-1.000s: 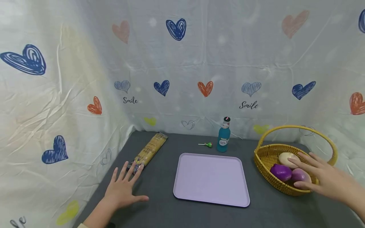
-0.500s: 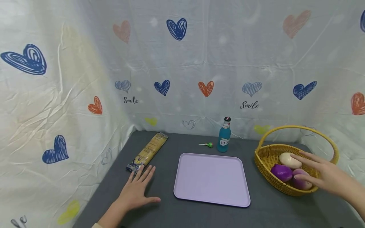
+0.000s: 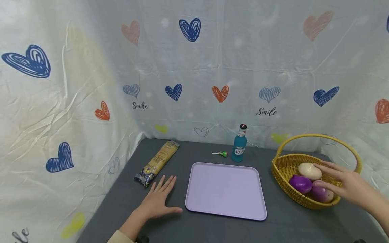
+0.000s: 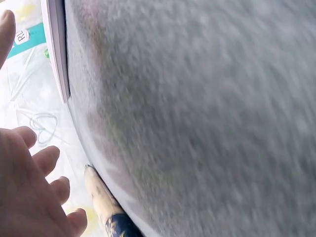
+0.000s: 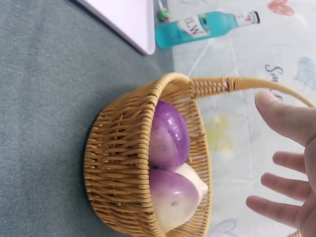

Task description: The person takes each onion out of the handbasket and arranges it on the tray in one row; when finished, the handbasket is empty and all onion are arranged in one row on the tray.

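Note:
My left hand [image 3: 158, 200] is spread with straight fingers over the dark table, between a long yellow packet [image 3: 158, 162] and a lilac tray [image 3: 225, 190]. Nothing is in its grasp. On the right, my right hand [image 3: 349, 184] reaches over a wicker basket [image 3: 288, 192], fingers extended and holding nothing. Inside the basket lie a glossy purple onion [image 3: 300, 184], a paler purple onion [image 3: 322, 194] and a white onion [image 3: 310, 171]. The right wrist view has the thumb near the basket handle [image 5: 212, 86], with the fingers apart from the onions.
Behind the tray stands a blue bottle [image 3: 239, 145] with a black cap. A lollipop [image 3: 223, 154] with a green wrapper lies to its left. A heart-printed white curtain [image 3: 194, 74] closes off the back and sides of the table [image 3: 243, 233].
My left hand has moved right, away from the yellow packet and towards the tray. The right hand has shifted only slightly over the basket. The objects have stayed in place.

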A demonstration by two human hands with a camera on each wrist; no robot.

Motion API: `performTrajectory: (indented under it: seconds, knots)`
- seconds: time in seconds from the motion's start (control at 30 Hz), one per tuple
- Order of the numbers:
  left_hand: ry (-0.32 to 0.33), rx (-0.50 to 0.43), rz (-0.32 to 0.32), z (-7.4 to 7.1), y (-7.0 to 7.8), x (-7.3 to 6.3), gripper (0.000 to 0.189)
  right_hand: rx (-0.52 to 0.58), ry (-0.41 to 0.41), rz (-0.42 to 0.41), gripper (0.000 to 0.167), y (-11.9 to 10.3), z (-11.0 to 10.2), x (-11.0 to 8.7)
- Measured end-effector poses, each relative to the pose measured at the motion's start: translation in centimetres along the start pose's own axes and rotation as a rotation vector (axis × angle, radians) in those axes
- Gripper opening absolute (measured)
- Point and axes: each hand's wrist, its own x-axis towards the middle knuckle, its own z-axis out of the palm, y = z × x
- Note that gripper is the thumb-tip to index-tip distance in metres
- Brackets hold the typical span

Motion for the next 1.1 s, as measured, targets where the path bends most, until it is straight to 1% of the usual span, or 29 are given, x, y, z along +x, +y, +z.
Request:
performTrajectory:
  seconds: [0.17,0.23,0.33,0.47,0.73,0.93,1.0,1.1]
  knots:
    - [-0.014,-0.034,0.014,0.3,1.1,0.7,0.122,0.054,-0.06,0.112,0.072,0.1,-0.2,0.0]
    - [-0.021,-0.045,0.02,0.6,1.5,1.1,0.122,0.067,-0.084,0.148,0.075,0.2,-0.4,0.1]
    - [-0.028,-0.061,0.032,0.9,2.0,1.7,0.123,0.085,-0.097,0.161,0.075,0.4,-0.4,0.2]
    - [-0.043,-0.077,0.039,1.2,2.4,2.1,0.125,0.099,-0.11,0.169,0.072,0.7,-0.2,0.5]
    - [-0.097,-0.102,0.037,1.6,2.8,2.7,0.129,0.09,-0.167,0.218,0.066,1.7,-0.1,1.4]
    - [-0.105,-0.103,0.04,1.8,3.1,3.2,0.133,0.126,-0.279,0.256,0.067,2.1,-0.5,2.4]
    - [-0.123,-0.117,0.038,1.8,3.3,3.3,0.132,0.15,-0.314,0.255,0.067,2.3,-0.6,2.7]
    - [-0.169,-0.154,0.043,1.8,3.8,3.3,0.131,0.186,-0.361,0.243,0.066,2.6,-0.6,2.9]
